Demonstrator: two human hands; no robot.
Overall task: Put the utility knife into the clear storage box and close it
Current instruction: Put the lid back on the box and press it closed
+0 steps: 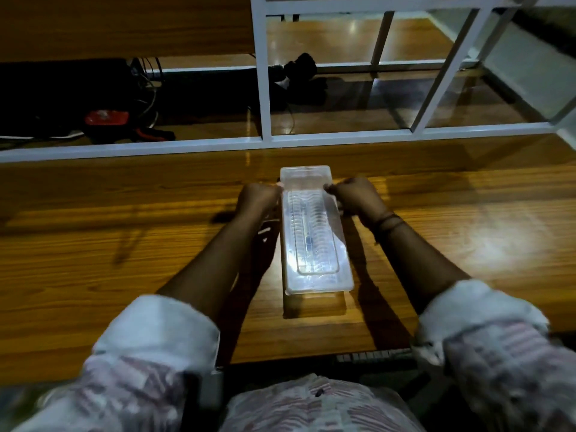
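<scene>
A slim utility knife [307, 241], blurred behind glare, lies lengthwise inside the long clear plastic storage box [314, 272] resting on the brown wood-grain bench [124, 244]. The box's clear ribbed lid [308, 213] sits on top. The left hand [258, 198] and right hand [355, 196] are curled, pinching the lid's far side edges.

Counting the things

There are two hands, a left hand [258, 198] and a right hand [358, 196], one clear box [311, 232], one lid [314, 282] and one table [124, 244].
</scene>
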